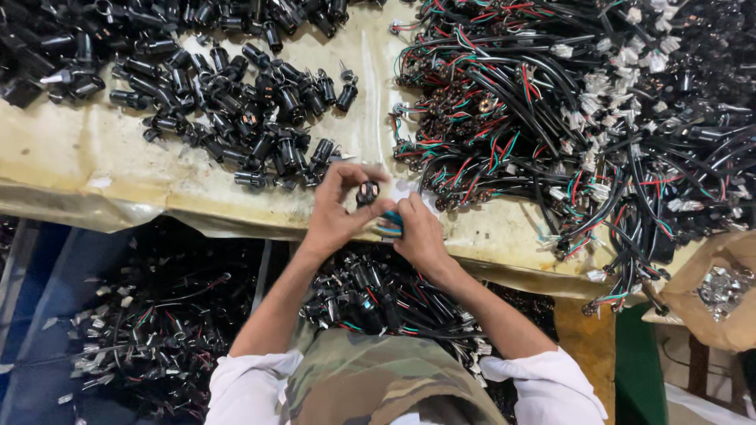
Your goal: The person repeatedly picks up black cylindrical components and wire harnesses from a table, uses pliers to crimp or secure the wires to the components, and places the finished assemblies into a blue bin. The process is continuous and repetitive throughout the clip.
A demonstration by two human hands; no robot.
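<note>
Head view: a small black socket (367, 192) is pinched between the fingertips of the left hand (339, 212) just above the table's front edge (252, 224), while the right hand (417, 232) is closed around a wire bundle (389, 223), apparently kept close for joining; loose sockets (236, 110) and wired harnesses (567, 102) are heaped within reach.

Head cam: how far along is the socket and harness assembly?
Looks done: a heap of wired black parts lies below the table edge, by the person's lap. In hand: the left hand holds one black socket in its fingers, and the right hand holds a wire end against it. Left: a large pile of loose black sockets and a bigger tangle of wire harnesses on the table.
</note>
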